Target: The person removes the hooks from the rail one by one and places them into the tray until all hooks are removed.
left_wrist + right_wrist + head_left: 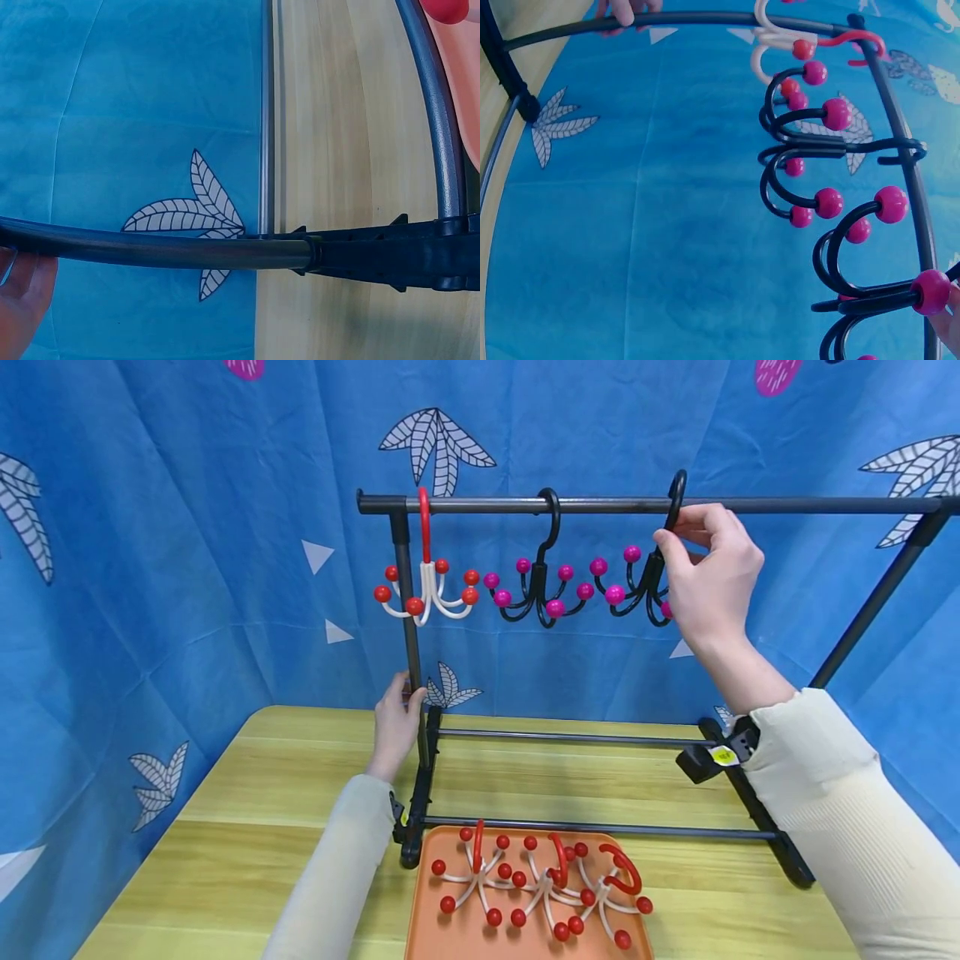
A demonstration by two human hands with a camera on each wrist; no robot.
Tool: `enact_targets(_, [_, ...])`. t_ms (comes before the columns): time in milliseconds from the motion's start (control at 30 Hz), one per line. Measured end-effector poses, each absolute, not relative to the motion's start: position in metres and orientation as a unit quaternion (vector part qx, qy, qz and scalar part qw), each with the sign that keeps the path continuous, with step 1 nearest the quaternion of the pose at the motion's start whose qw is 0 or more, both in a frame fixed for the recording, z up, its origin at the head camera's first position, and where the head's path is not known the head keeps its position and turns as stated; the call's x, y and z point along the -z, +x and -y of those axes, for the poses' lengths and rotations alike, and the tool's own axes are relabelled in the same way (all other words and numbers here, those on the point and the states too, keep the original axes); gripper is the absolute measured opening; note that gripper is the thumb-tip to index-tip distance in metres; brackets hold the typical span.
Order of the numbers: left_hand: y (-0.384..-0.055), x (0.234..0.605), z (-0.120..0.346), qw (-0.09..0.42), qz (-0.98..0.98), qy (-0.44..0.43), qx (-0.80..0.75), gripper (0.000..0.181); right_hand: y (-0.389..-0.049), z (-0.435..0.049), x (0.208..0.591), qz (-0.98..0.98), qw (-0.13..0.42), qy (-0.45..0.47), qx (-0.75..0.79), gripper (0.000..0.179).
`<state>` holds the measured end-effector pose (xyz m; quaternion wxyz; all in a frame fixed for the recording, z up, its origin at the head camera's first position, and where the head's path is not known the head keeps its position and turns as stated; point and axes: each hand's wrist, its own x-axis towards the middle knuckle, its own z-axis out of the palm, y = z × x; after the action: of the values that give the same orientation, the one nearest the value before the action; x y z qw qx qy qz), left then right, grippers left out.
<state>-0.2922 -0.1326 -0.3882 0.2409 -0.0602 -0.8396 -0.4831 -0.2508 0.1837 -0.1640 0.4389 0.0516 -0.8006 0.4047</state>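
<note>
My right hand (712, 568) pinches the hook of a black multi-arm hanger with pink balls (651, 585), its curve over the rack's top rail (607, 506). To its left hangs a second black hanger with pink balls (538, 589), then a white hanger with a red hook and red balls (427, 589). Low on the rack's left post (413, 652), my left hand (397, 718) grips with thumb and fingers on either side. The left wrist view shows only part of that hand, at the lower left. In the right wrist view, the right hand is mostly cut off.
An orange tray (450, 943) on the wooden table (217, 827) bears several white hangers with red hooks (477, 881), lying close together. Two low crossbars (570, 737) join the rack's feet. Behind hangs a blue patterned cloth (225, 568).
</note>
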Motion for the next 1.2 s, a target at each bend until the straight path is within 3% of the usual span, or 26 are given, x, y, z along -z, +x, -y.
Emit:
enact_targets(833, [-0.293, 0.388, 0.134, 0.252, 0.837, -0.063, 0.481, 0.038, -0.197, -0.198, 0.223, 0.763, 0.442, 0.082, -0.465, 0.023])
enact_targets(1200, [-0.293, 0.391, 0.134, 0.248, 0.838, -0.062, 0.483, 0.037, -0.173, -0.2, 0.258, 0.773, 0.412, 0.106, -0.471, 0.019])
